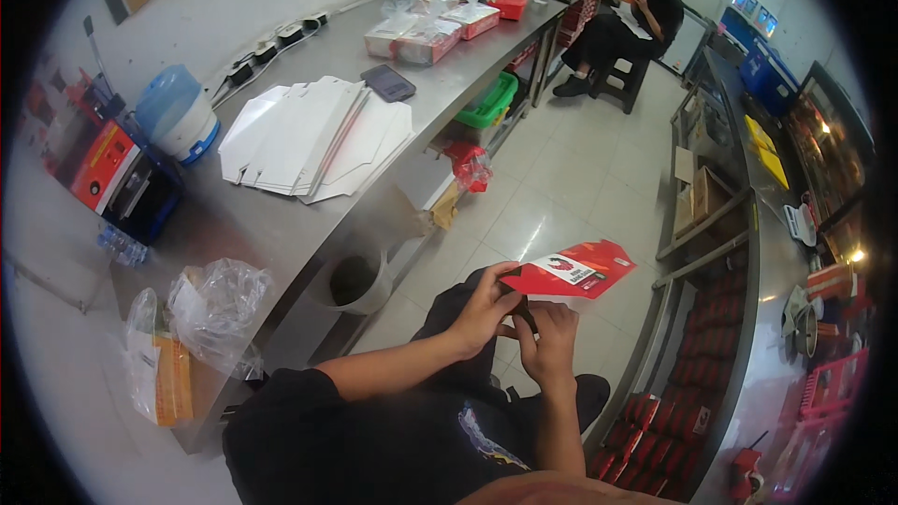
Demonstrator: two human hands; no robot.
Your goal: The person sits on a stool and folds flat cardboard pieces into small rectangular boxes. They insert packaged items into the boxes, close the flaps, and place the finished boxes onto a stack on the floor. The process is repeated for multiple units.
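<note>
The red carton (575, 271), right of centre in the frame, points rightward and slightly up from the left hand (485, 311) — the nearer one, pinching its left end; the right hand (550, 346) curls just below — whether gripping, one cannot tell.

From where I stand, a steel worktable (267, 229) lines the pale wall (262, 0); light floor tiles (599, 168) separate it from a shelved counter (772, 271).

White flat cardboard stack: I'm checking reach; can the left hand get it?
Probably not immediately: the left hand grips a red printed cardboard piece, though the way to the stack looks open.
</note>
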